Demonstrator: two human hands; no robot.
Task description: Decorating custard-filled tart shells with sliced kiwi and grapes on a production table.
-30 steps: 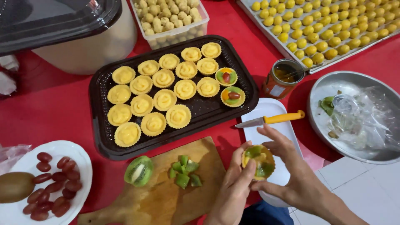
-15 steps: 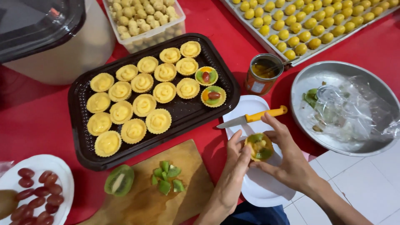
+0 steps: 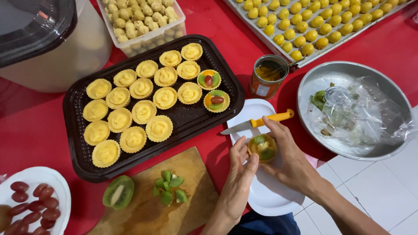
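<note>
From the head camera, both hands meet over a white plate (image 3: 261, 198): the right hand (image 3: 289, 159) cups a tart (image 3: 262, 147) topped with kiwi, its fingers closed round the shell, while the left hand (image 3: 241, 174) touches the tart's near edge with its fingertips. A yellow-handled knife (image 3: 257, 123) lies on the plate just beyond. Kiwi pieces (image 3: 169, 187) sit on the board (image 3: 143, 213); the black tray (image 3: 191, 119) holds more tarts.

Two bare forearms enter from the lower edge of the frame, sleeveless as far as they show. The left hand (image 3: 238, 174) and right hand (image 3: 289, 159) wear no gloves, rings or watch (nails short, unpainted). Dark blue cloth shows at bottom centre.
</note>
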